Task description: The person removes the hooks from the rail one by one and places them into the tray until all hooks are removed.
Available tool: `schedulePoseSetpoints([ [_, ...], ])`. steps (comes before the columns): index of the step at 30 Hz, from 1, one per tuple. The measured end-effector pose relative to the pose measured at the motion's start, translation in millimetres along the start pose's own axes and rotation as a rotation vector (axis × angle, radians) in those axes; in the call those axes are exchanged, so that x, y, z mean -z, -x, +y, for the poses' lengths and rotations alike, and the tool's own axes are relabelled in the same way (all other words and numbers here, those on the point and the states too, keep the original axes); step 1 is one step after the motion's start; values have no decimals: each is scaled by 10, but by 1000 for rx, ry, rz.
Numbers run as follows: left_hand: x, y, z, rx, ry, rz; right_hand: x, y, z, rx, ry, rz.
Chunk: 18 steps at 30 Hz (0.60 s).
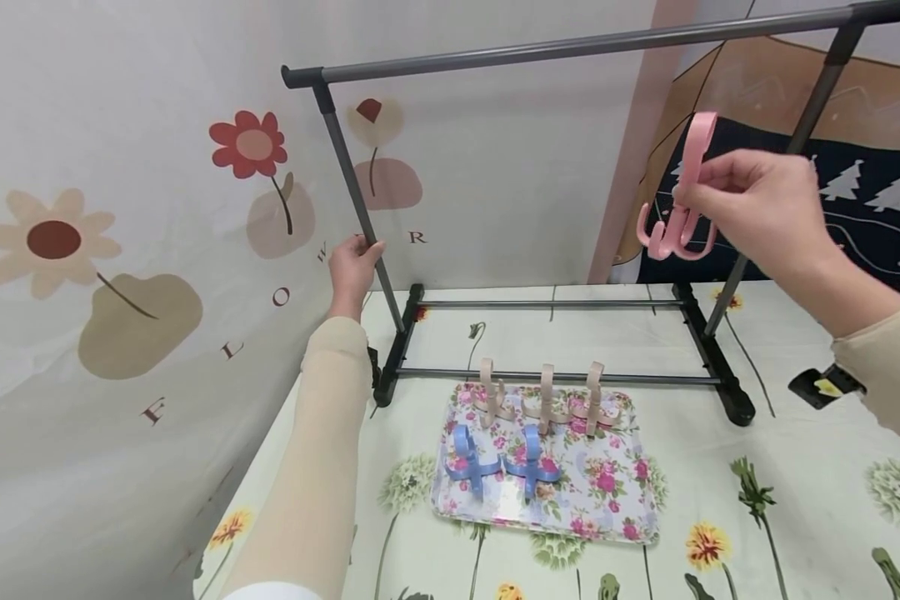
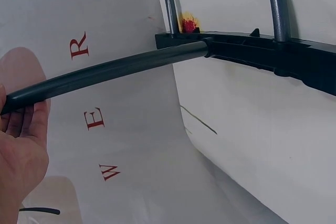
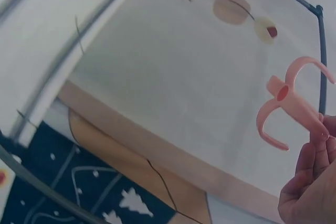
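Left hand (image 1: 354,265) is wrapped around the left upright of the dark grey metal tabletop clothes rack (image 1: 570,46), fingers curled on the tube, steadying it; the left wrist view shows the same grip on the tube (image 2: 105,74) near the black plastic foot. Centre: a rectangular floral-print tray (image 1: 615,500) lies flat on the table in front of the rack, carrying 3 beige plastic multi-prong hooks (image 1: 546,398) in the back row and 2 blue plastic multi-prong hooks (image 1: 498,462) in the front row. Right hand (image 1: 757,208) pinches 1 pink plastic multi-prong hook (image 1: 678,200) by its stem, held up in the air below the top bar and not touching it; loop end points up. Progress, judged from this: top bar carries 0 hooks, 1 is in hand on approach, 5 wait on the tray, so work looks barely begun. Surface is a pale tablecloth with printed flowers (image 1: 795,500). Behind it hangs a white backdrop sheet with flower motifs and red letters (image 1: 157,250); a dark cloth with white tree shapes (image 1: 870,217) sits at right.
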<state>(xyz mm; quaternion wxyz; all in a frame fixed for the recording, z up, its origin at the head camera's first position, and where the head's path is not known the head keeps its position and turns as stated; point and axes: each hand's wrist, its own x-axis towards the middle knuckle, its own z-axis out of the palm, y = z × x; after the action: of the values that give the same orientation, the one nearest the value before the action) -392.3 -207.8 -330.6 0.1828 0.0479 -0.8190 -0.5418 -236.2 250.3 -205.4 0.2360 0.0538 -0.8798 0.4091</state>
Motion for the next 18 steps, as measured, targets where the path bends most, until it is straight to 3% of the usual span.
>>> schedulePoseSetpoints([
  [7, 16, -7, -18, 5, 16, -1, -170, 243, 143, -48, -58, -71],
  [18, 46, 6, -4, 18, 1, 0, -440, 651, 298, 6, -61, -140],
])
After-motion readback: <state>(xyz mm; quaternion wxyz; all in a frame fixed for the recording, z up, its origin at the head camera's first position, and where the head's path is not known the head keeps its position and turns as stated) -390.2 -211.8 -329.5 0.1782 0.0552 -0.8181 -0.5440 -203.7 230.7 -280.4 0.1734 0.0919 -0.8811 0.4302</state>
